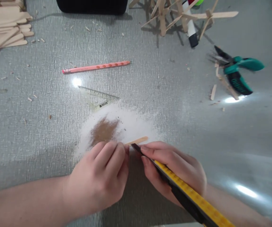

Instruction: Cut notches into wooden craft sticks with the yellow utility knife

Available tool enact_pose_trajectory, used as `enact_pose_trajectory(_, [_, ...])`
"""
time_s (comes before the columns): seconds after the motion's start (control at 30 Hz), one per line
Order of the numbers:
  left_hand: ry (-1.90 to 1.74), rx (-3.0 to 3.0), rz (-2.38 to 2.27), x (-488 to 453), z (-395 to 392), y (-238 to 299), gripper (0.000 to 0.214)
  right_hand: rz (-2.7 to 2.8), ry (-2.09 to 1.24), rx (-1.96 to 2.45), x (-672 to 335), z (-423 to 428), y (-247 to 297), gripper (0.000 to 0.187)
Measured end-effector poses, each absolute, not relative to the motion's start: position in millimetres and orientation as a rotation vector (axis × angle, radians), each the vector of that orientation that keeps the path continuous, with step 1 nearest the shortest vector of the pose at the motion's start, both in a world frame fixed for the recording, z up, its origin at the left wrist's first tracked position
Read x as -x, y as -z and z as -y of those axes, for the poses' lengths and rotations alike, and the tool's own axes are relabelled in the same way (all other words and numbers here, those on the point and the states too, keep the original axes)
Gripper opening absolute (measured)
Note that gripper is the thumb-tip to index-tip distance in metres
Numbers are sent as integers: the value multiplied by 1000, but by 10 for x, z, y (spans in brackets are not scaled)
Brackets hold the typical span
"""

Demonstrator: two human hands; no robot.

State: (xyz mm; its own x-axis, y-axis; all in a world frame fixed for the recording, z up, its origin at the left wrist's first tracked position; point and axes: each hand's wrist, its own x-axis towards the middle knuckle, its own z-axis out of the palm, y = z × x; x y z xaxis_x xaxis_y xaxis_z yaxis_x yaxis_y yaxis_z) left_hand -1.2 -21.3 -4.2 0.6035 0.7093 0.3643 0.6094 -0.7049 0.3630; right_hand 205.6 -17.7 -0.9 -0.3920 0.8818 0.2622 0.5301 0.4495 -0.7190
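My left hand (103,173) is closed round one end of a wooden craft stick (139,140), whose rounded far end sticks out to the right. My right hand (176,170) grips a yellow and black utility knife (188,189). The knife's dark blade tip meets the stick just beside my left fingertips. Below both hands lies a white powdery patch (136,123) with a brown area (104,130) in it. How much of the stick sits inside my left fist is hidden.
A pink pencil (97,67) and a clear set square (100,97) lie ahead. Green-handled pliers (239,69) rest at right among wood scraps. Craft sticks (5,28) are piled at far left. A black case (92,6), a stick structure (171,15) and a white marker (191,30) stand at the back.
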Motion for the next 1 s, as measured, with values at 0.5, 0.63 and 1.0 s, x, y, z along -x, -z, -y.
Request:
enact_pose_trajectory(0.5, [-743, -2603, -1100, -24, 204, 72, 20, 2165, -660, 1155, -2049, 147, -1, 46])
enact_pose_trajectory(0.63, [-760, -2619, -1084, -39, 203, 75, 20, 2178, -653, 1159, -2051, 167, 5, 45])
enact_pose_trajectory(1.0, [-743, -2641, -1088, -37, 204, 79, 20, 2181, -598, 1166, -2046, 223, 44, 39])
